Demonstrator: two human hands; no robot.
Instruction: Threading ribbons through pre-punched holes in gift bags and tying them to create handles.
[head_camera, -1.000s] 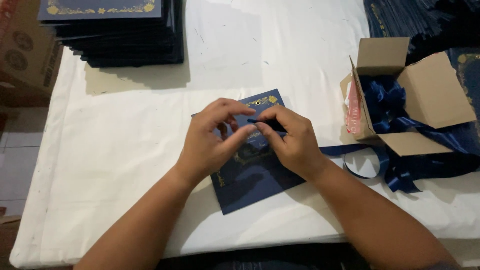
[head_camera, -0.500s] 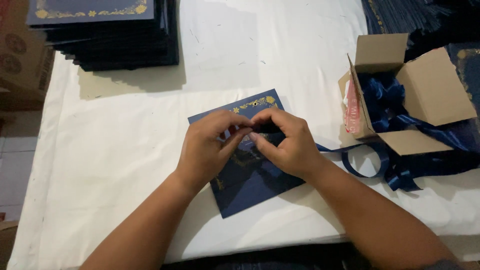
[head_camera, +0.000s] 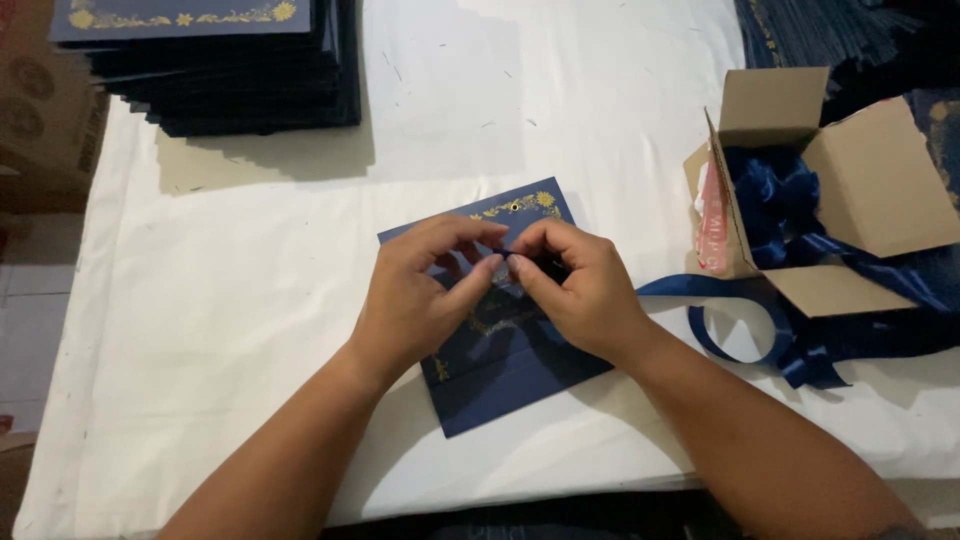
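over the navy card (head_camera: 500, 375) at the middle of the white cloth (head_camera: 250, 300), my two hands meet fingertip to fingertip. my left hand (head_camera: 415, 300) is curled, thumb and forefinger pinched together on a small bit of dark blue ribbon just above the card's face. my right hand (head_camera: 580, 290) is curled the same way, its fingers closed on that same bit of ribbon from the other side, so the two pinches nearly touch. how the ribbon is folded between my fingers i cannot tell; it is too small and dark against the card.

the card lies flat and turned at a slant, with a gold flower border along its far edge and a small hole (head_camera: 515, 207) in the middle of that border. more gold print shows under my palms.

right of the card, a length of blue satin ribbon (head_camera: 740, 300) loops across the cloth and runs out from under my right hand toward an open cardboard box (head_camera: 870, 180), which lies tipped with its flaps spread and holds a tangle of the same ribbon. beyond the card, to its far left, stands a tall stack of matching navy cards (head_camera: 220, 60) with gold trim on top. farther left of that stack, a brown carton (head_camera: 40, 110) sits at the cloth's edge.
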